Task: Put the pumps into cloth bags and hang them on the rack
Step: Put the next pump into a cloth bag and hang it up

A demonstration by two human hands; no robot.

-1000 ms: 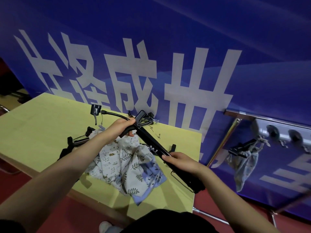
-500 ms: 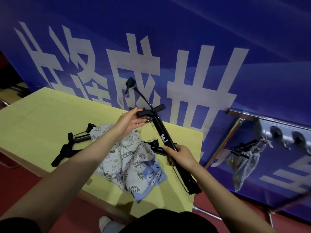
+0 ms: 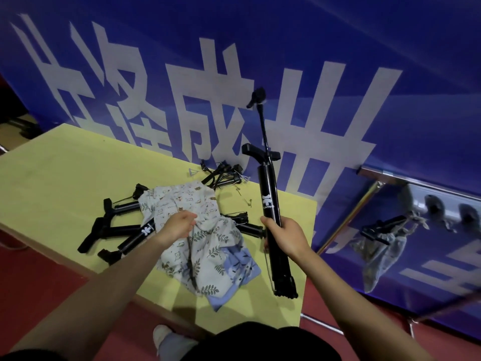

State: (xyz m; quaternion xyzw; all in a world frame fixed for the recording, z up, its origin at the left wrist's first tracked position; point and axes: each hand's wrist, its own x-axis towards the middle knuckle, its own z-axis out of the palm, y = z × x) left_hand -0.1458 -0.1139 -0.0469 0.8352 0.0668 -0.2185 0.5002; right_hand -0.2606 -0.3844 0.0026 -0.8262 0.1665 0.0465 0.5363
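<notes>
The right hand grasps the pump at mid-barrel, upright over the table's right edge; the left hand pinches the cloth bags at its middle; the pump seems stiff and light, the cloth limp, best taken at its mouth.

Right hand fingers wrapped around something upright, left hand reaching down, fingers curled

The pump is smooth black with a slight sheen – metal or plastic, hard to tell. The bags are soft printed cloth, creased. The table looks matt yellow-green; the rack on the right is shiny metal.
</notes>
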